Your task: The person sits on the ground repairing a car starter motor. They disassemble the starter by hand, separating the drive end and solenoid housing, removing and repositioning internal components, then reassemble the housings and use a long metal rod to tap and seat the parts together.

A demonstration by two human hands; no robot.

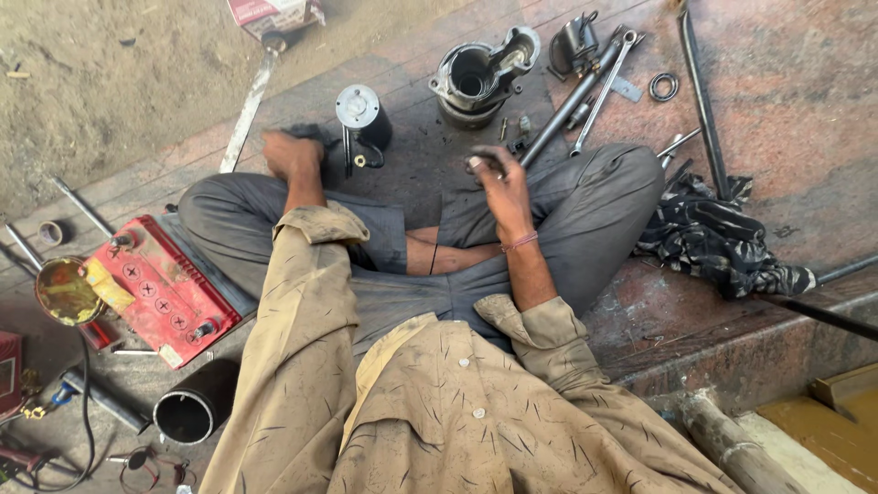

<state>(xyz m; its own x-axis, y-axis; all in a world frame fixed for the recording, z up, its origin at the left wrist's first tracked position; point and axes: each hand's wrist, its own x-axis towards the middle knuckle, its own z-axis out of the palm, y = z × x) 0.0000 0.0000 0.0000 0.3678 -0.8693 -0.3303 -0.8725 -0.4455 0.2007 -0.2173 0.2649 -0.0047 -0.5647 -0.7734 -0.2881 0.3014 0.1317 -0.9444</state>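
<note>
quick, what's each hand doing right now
Left hand: closed on a dark cloth.
Right hand: closed on a small metal part.

The right hand [498, 178] hides the small part in its grip; the box [274, 14] is cropped.

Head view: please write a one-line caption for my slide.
Seated cross-legged, left hand on dark cloth, right hand pinching a small part, metal housing ahead.

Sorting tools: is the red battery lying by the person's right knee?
No, the red battery lies beside the left knee, on the left hand side.
</note>
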